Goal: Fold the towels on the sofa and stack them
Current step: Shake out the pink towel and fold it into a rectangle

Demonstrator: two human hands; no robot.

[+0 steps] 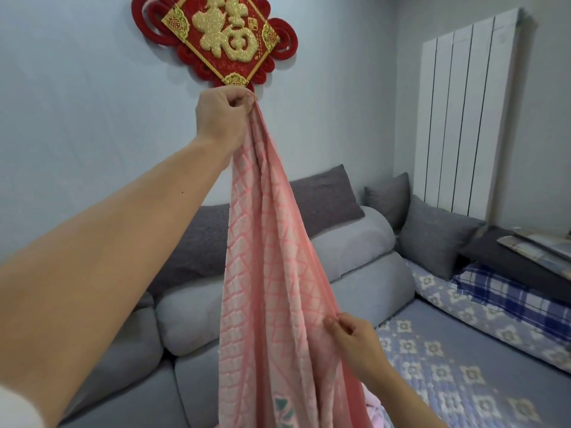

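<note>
Pink towelling fills the middle of my view: a pink towel (265, 242) with a raised diamond weave hangs in long folds in front of the grey sofa (197, 319). My left hand (222, 114) is raised high, arm stretched out, fingers and thumb bunched tight round the towel's top corner, right under the red and gold wall ornament (216, 38). My right hand (355, 341) is low and closer to me, pinching the towel's right edge between thumb and fingers. The cloth runs taut from the upper hand down to the lower one, then drops out of view at the bottom, where a green printed motif shows on it. A paler pink cloth (375, 412) peeks out just behind the towel's lower edge; I cannot tell what it is. Dark grey cushions (327, 199) lean along the sofa back. To the right lies a blue floral bedspread (448, 366), with a blue checked pillow (506, 291) beyond it. A white radiator (466, 118) is mounted on the right wall.
</note>
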